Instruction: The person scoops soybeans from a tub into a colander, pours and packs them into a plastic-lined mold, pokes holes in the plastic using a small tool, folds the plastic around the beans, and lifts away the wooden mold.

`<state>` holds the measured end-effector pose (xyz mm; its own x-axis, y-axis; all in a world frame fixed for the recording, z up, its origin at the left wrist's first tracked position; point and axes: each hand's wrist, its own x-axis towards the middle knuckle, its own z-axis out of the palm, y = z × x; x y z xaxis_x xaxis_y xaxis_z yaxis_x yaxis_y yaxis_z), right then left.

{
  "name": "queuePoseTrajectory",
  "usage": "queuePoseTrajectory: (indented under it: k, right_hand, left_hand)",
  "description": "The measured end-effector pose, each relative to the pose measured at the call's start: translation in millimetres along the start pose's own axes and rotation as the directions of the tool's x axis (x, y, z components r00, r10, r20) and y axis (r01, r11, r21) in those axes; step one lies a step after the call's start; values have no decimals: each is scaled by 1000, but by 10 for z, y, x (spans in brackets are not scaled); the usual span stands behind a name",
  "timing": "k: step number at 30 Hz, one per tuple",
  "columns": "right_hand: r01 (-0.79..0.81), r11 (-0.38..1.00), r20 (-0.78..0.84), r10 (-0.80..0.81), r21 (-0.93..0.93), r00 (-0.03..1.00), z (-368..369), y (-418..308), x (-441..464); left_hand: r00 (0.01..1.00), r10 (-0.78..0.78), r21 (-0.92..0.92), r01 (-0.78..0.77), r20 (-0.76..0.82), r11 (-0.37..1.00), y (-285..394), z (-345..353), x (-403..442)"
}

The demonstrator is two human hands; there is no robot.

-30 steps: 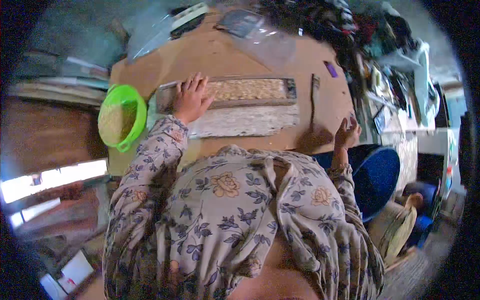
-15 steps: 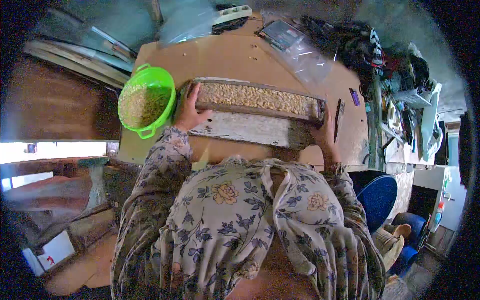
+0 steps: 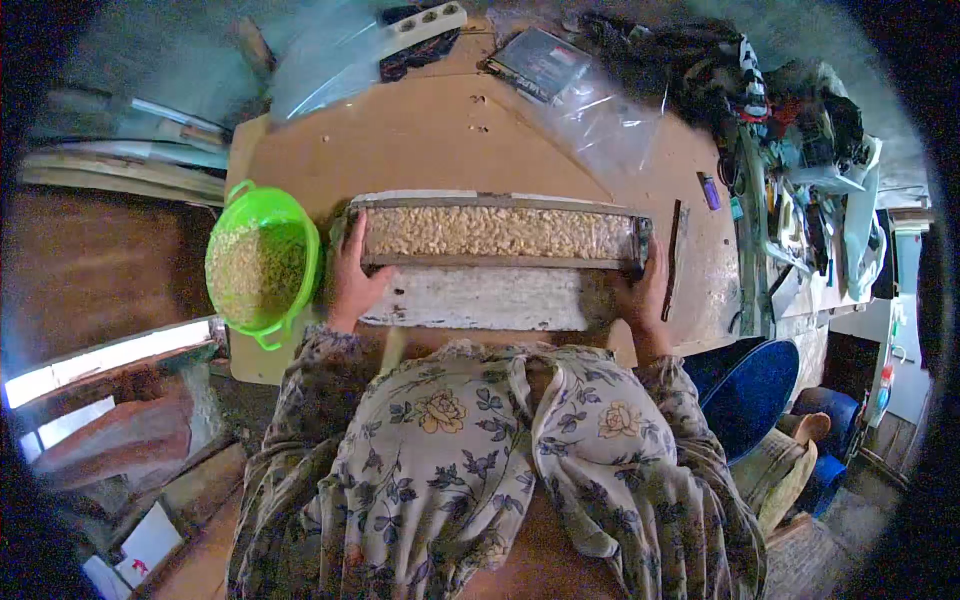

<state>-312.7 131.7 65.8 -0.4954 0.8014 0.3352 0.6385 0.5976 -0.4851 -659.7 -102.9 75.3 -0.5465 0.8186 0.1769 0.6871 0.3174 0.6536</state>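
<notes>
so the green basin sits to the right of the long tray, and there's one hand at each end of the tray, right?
Not quite. The head view shows the green basin to the left of the long tray. The left hand and right hand are indeed at its two ends.

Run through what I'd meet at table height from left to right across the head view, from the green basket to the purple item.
Green basket, left hand, long filled tray, right hand, thin dark strip, small purple item.
</notes>
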Motion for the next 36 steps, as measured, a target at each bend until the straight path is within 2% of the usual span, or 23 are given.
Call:
queuePoseTrajectory:
  k: [1, 2, 4, 6, 8, 12, 17, 19, 22, 29, 31, 33, 36]
  right_hand:
    - [-9, 1000, 7, 9, -8, 1000, 9, 9, 8]
    - [-18, 1000, 19, 18, -8, 1000, 18, 23, 7]
    - [-31, 999, 12, 31, 20, 999, 32, 46, 24]
    - [-59, 998, 34, 58, 28, 998, -29, -86, -17]
    - [-70, 997, 42, 69, 30, 997, -25, -88, -11]
    - [-62, 998, 51, 62, -14, 997, -63, -156, -50]
    - [-39, 998, 55, 41, -46, 998, -36, -92, -37]
    - [22, 1000, 55, -21, -22, 998, -22, -39, -29]
    - [-52, 999, 98, 52, 2, 994, -33, -53, 5]
    - [-53, 998, 80, 54, -14, 995, -1, -53, -6]
    - [20, 999, 27, -20, -25, 999, 39, 12, -21]
    - [30, 999, 17, -29, -16, 999, 31, -13, -7]
    - [36, 999, 3, -36, 5, 999, 35, -11, -15]
  left_hand:
    - [996, -89, -15, 90, 21, 996, 22, 4, 8]
    - [995, -97, -12, 98, 32, 995, 54, -10, 6]
    - [1000, -9, 52, 10, -19, 999, 99, -31, 18]
    - [999, -47, 33, 47, 11, 998, 124, -126, -19]
    - [998, -55, 149, 56, -9, 987, 178, -141, -3]
    - [998, -60, 203, 60, -8, 977, 113, -169, -21]
    - [999, -37, 185, 41, -26, 982, 129, -131, -45]
    - [999, -43, 175, 48, -30, 983, 123, -114, -73]
    - [999, -24, 167, 32, -47, 985, 115, -73, -65]
    - [997, 21, 168, -9, -72, 986, 46, -22, -55]
    - [995, 42, 171, -26, -89, 985, -2, 4, -58]
    - [989, 101, 170, -81, -112, 982, -55, 24, -44]
    - [992, 83, 119, -72, -94, 990, -53, 14, -31]
